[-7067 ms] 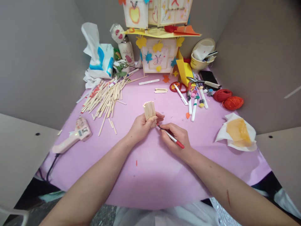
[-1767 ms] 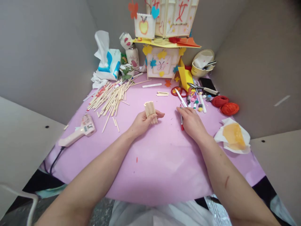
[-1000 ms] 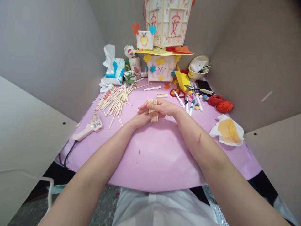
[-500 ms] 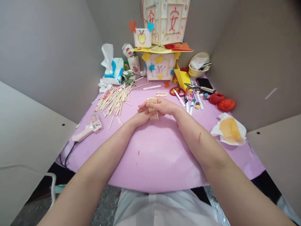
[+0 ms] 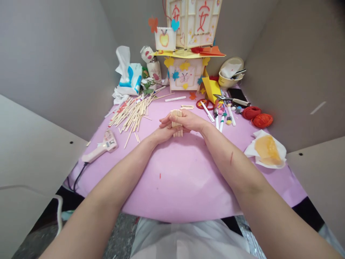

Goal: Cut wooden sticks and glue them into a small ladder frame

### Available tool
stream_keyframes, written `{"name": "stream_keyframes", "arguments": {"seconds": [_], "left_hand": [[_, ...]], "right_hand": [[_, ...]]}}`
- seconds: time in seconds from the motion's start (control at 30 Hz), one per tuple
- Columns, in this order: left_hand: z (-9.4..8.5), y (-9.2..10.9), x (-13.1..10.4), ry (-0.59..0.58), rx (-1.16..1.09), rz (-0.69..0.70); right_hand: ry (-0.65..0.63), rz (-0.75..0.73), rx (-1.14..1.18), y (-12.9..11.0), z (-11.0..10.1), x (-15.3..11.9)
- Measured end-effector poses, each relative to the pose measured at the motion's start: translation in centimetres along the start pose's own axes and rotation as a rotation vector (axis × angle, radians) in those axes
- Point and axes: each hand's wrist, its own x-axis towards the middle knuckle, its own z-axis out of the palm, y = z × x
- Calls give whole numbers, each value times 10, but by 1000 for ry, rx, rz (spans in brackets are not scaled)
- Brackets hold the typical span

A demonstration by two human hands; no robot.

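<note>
Both hands meet over the middle of the pink-covered table [image 5: 185, 187]. Between them is a small flat panel of short wooden sticks [image 5: 177, 113] laid side by side. My left hand [image 5: 164, 133] grips the panel from the left and below, its thumb across the lower part. My right hand [image 5: 190, 120] closes on it from the right, fingers lapping over its middle. Part of the panel is hidden by the fingers. Just beyond it lie a few short sticks [image 5: 187, 107] and a white pen [image 5: 175, 99].
Loose wooden sticks [image 5: 132, 113] pile up at left, behind a corded glue gun [image 5: 107, 144]. A decorated paper lantern [image 5: 185, 73] stands at the back. Scissors [image 5: 202, 104], pliers [image 5: 225, 98], markers [image 5: 221, 123] and red yarn [image 5: 262, 121] lie right.
The view has shifted slightly, moving the lantern a little up and right in the picture. Both hands keep their hold on the stick panel with hardly any movement.
</note>
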Motion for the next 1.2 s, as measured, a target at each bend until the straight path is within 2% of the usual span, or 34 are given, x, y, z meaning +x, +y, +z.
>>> {"name": "stream_keyframes", "arguments": {"seconds": [0.17,0.27,0.37,0.47,0.7,0.8,0.9,0.97,1.03,1.13,1.2], "left_hand": [[9,34,-3,-93,-411,-89],[11,56,-9,-209,-616,-255],[12,64,-15,-296,-714,-410],[15,62,-20,-315,-752,-448],[23,60,-25,-297,-748,-438],[27,59,-24,-267,-678,-320],[29,56,-23,-211,-495,-122],[27,54,-22,-115,-316,9],[24,51,-21,-15,-164,105],[20,43,-20,53,-32,169],[19,35,-19,54,6,166]], "right_hand": [[50,118,166,-11,-4,7],[25,285,375,-15,-7,9],[27,416,467,-14,-5,7],[32,440,483,-11,-1,1],[2,407,448,-4,-2,-5],[-6,309,360,-9,0,-10],[8,115,181,-22,-1,-23],[77,-2,-17,-29,-9,-36],[288,-51,-264,-28,-21,-51],[696,101,-706,-9,-37,-69],[795,264,-947,9,-41,-78]]}}
